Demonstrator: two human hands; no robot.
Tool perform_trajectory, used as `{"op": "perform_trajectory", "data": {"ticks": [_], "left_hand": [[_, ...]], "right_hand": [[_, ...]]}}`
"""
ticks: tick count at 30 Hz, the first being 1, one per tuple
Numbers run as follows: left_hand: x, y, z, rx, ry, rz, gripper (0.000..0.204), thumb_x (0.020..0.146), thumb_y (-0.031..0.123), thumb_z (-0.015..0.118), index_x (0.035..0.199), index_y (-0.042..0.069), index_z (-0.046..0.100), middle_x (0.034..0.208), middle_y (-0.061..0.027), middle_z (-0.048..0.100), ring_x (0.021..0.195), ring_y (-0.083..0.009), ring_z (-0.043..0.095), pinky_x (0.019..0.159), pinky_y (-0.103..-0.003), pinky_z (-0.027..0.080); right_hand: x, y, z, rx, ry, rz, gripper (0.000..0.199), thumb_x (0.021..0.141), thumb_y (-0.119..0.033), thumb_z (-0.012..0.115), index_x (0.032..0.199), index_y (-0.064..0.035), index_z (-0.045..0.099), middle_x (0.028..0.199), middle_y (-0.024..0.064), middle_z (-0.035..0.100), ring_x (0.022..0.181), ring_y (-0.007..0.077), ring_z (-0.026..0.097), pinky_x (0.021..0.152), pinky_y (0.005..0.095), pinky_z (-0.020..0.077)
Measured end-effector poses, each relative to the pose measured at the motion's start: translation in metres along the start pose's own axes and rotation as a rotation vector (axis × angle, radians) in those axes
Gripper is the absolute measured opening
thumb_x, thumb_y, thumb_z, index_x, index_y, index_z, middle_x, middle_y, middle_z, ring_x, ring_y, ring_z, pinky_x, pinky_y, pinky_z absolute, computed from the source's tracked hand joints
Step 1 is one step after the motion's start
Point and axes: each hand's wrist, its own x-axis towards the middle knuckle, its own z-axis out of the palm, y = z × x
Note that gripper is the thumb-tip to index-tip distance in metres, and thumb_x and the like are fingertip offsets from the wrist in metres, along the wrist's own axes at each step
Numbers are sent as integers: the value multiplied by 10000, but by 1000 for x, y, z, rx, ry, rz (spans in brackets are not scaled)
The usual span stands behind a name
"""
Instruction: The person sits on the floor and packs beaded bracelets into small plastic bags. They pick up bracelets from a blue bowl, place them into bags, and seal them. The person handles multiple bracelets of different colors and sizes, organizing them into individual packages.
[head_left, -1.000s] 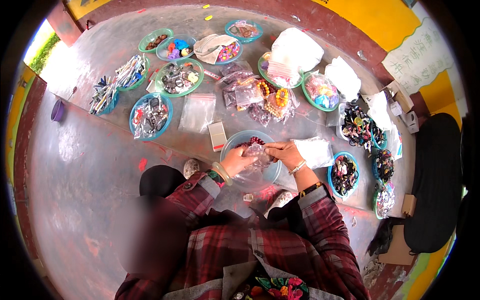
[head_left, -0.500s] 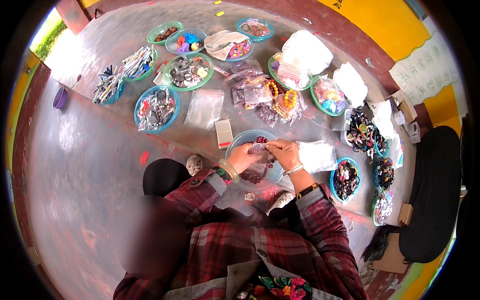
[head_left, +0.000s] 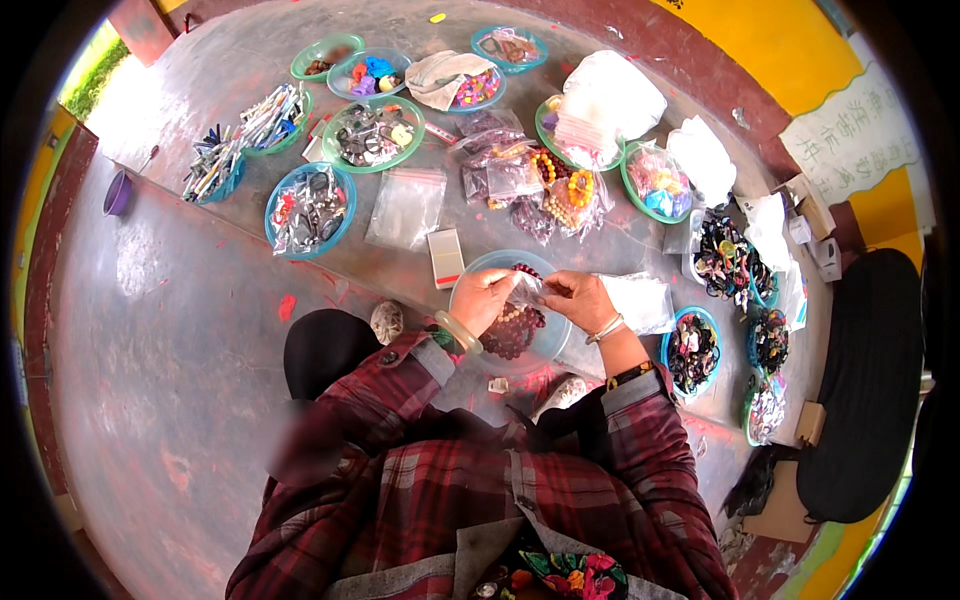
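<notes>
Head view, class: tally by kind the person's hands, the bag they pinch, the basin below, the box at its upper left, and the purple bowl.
Left hand and right hand: 2
Clear plastic bag: 1
Clear plastic basin: 1
Red-banded pale box: 1
Purple bowl: 1
Total: 6

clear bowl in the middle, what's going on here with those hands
A person's left hand and right hand pinch what looks like a clear plastic bag between them, above a clear bowl. Dark red beads lie in the bowl. A white-and-red box lies just beyond it, to the left, and clear packaging lies to the right. Whether the bag holds anything is hard to tell.
</notes>
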Motion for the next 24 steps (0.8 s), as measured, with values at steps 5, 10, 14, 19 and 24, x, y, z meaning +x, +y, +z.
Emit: {"op": "perform_trajectory", "data": {"ticks": [5, 10, 14, 19, 24], "left_hand": [[3, 4, -2, 27, 6, 31, 232, 872, 185, 547, 883, -31, 631, 673, 7, 572, 592, -46, 500, 527, -204, 416], [1, 13, 1, -214, 34, -80, 248, 899, 206, 513, 900, -21, 614, 737, -6, 599, 644, -64, 546, 560, -206, 458], [-1, 29, -2, -270, -5, -89, 248, 916, 201, 479, 945, -18, 591, 819, -36, 614, 737, -88, 591, 604, -218, 499], [-2, 34, -5, -316, -73, -114, 265, 931, 221, 449, 953, -16, 566, 848, -58, 608, 787, -121, 612, 609, -236, 525], [-4, 49, -3, -393, -78, -86, 273, 943, 243, 423, 921, -7, 531, 775, -66, 601, 726, -138, 619, 557, -242, 523]], "right_hand": [[-3, 8, -13, -125, -47, 0, 174, 724, -141, 659, 845, -18, 639, 719, 75, 617, 650, 130, 577, 614, 265, 456], [-2, 11, -26, 54, 21, 114, 150, 765, -145, 645, 836, -12, 642, 716, 31, 603, 619, 102, 532, 593, 255, 444], [-4, 3, -28, 606, 61, 221, 149, 801, -148, 645, 844, -5, 646, 737, 15, 601, 605, 95, 525, 563, 222, 438], [-5, -6, -21, 785, 239, 180, 166, 818, -179, 643, 840, -15, 647, 748, 20, 608, 616, 95, 534, 540, 216, 438], [-7, -20, -18, 751, 295, 97, 156, 838, -177, 620, 771, -36, 614, 637, 19, 565, 531, 83, 498, 446, 211, 378]]}}
